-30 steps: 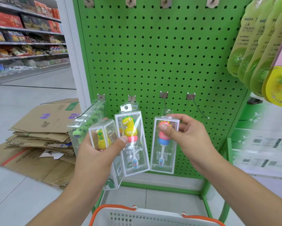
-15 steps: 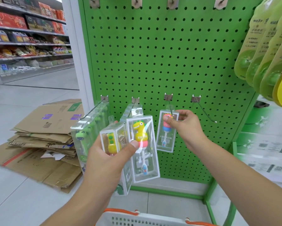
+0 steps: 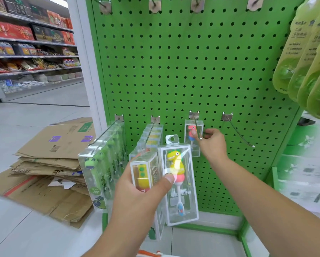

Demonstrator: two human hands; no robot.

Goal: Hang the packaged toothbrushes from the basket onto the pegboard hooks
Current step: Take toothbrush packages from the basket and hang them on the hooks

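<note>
Since half a second ago the red toothbrush pack (image 3: 192, 138) has gone back along the third hook (image 3: 197, 127) to the green pegboard (image 3: 174, 71). Nearest, the basket rim (image 3: 151, 254) shows at the bottom edge. The left hand (image 3: 137, 197) grips yellow dinosaur packs (image 3: 177, 182), thumb pressed on the front one. Beyond, the right hand (image 3: 212, 143) pinches the red pack's side, which hangs on that hook.

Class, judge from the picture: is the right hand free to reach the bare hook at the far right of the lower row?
Probably yes. The right hand sits just left of the bare hook with nothing between them, but it still pinches the pink toothbrush pack on the neighbouring hook and must let go first.
</note>
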